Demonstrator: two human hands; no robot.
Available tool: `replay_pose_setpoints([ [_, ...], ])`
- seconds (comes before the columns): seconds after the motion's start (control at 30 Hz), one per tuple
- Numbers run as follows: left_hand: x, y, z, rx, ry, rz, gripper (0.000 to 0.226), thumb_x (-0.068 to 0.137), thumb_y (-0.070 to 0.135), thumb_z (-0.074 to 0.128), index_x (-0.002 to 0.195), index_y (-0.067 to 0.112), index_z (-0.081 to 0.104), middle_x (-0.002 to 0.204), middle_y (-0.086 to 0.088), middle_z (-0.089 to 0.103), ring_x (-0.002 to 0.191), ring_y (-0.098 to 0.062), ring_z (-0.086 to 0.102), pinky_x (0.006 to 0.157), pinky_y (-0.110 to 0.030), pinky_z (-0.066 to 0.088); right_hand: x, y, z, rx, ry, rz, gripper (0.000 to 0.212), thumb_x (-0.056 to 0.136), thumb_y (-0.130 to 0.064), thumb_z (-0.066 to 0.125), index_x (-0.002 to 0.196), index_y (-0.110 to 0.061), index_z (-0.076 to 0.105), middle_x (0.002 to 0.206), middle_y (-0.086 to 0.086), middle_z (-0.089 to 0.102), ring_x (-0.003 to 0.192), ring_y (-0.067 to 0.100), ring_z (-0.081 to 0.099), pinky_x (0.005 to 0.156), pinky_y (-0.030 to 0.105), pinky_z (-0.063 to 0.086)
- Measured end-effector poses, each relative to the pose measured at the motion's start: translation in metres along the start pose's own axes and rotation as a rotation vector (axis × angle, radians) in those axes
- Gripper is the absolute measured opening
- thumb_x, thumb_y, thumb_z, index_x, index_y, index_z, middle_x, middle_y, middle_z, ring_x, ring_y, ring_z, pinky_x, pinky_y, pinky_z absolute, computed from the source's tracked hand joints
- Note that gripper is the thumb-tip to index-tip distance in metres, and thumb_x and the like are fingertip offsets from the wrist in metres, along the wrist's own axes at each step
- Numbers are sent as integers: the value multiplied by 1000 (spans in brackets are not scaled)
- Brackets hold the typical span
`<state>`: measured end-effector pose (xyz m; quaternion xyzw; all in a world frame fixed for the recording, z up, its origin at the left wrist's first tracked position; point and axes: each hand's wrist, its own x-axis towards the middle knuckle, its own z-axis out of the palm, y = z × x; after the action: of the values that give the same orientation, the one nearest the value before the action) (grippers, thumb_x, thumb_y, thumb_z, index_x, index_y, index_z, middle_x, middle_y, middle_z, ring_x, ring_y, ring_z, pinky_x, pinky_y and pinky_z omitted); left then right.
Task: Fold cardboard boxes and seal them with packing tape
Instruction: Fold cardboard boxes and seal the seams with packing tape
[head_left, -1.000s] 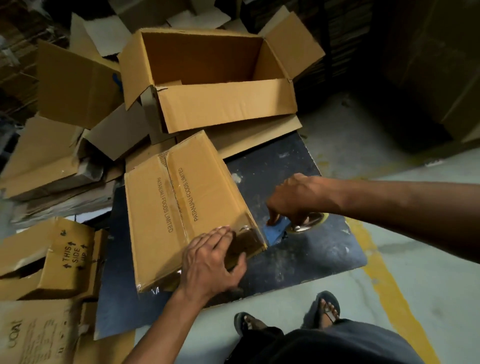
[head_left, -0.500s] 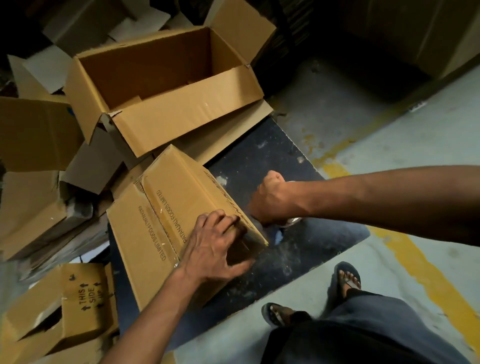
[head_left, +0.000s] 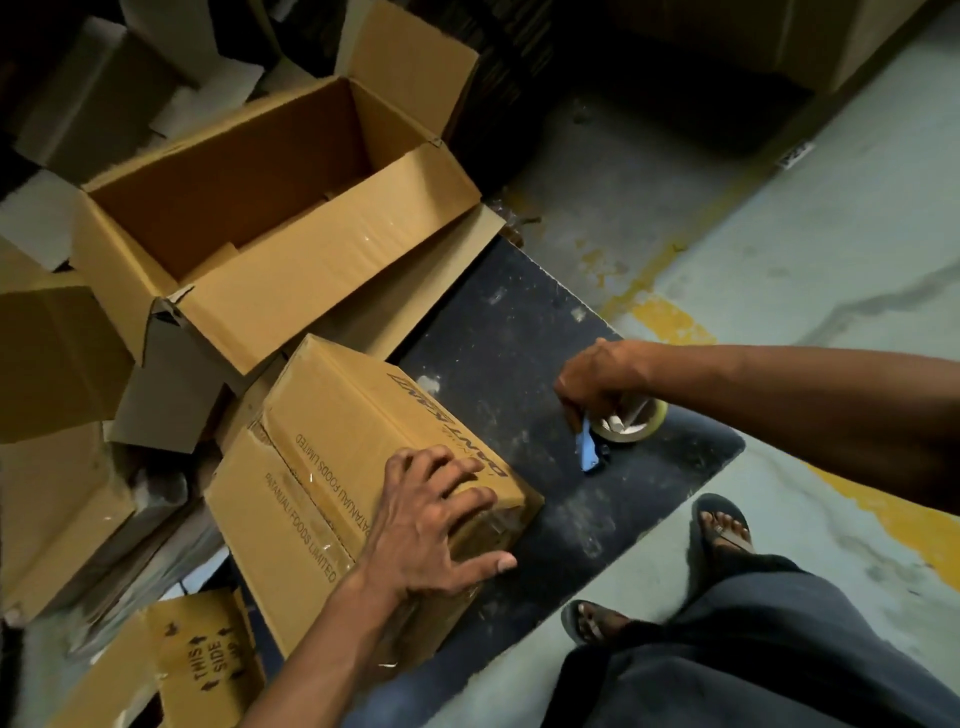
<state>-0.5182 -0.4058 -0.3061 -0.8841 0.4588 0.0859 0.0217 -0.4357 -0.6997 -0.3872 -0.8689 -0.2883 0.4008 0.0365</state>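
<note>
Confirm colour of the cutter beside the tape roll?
Blue cutter, seen in the head view.

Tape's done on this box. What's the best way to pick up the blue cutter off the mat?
Pinch the cutter across its narrow handle from above. It lies flat on the mat, and its upper end sits under the right hand beside the tape roll, so take the free lower end.
</note>
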Motion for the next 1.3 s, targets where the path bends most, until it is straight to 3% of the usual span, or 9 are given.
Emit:
replay_pose_setpoints([
  [0.1,10,-10,-4,19,-140,-13,80,83,94,29,117,38,74,137,8,65,129,-26,53,100,-58,35,4,3,4,-6,138,51,37,87,-35,78,122,-44,71,120,-5,70,100,22,67,76,36,53],
  [0.23,20,-17,-8,30,-294,-23,85,82,97,20,126,43,69,142,16,61,142,-19,42,108,-64,24,6,1,18,-62,267,153,22,95,-25,66,117,-26,69,118,4,70,108,30,66,87,47,52],
  [0.37,24,-28,-2,-78,-229,10,77,95,83,14,131,40,68,132,18,66,132,-11,49,114,-56,19,-9,-16,27,49,446,191,32,92,-32,66,124,-33,68,122,-2,68,119,27,61,85,42,43],
  [0.5,20,-35,10,-125,9,18,60,107,59,21,117,35,75,114,21,71,106,-3,55,104,-45,30,-31,-69,62,454,756,139,68,76,-14,59,142,-33,60,140,1,61,124,24,61,93,38,54],
  [0.6,20,-34,15,-106,45,5,63,107,57,18,107,33,76,107,20,72,99,-3,55,99,-39,30,-47,-139,104,909,937,102,80,75,5,57,148,-30,55,154,-6,51,141,8,46,109,20,41],
  [0.67,20,-33,18,-93,64,4,61,107,55,20,101,31,75,102,17,73,96,-6,57,96,-39,30,-48,-184,120,1137,1069,59,84,76,5,59,153,-28,48,158,-11,45,147,-2,34,113,14,33],
  [0.83,20,-34,22,-87,107,-10,60,107,51,21,93,30,75,90,12,72,88,-10,58,88,-34,27,1,-246,131,1427,1366,84,93,77,10,59,159,-28,38,159,-8,45,148,5,38,122,39,35],
  [1.07,18,-34,21,-291,221,3,57,109,41,30,89,25,81,76,3,72,74,-17,63,85,-47,47,38,-299,128,1346,1487,143,104,69,3,53,164,-11,14,172,-2,12,158,11,10,129,44,17],
  [1.3,20,-35,25,-247,227,-19,62,109,48,27,87,26,81,77,3,73,76,-18,65,90,-51,49,52,-324,130,1106,1366,342,116,78,-3,60,161,-19,-20,168,-5,-30,156,13,-22,128,55,4],
])
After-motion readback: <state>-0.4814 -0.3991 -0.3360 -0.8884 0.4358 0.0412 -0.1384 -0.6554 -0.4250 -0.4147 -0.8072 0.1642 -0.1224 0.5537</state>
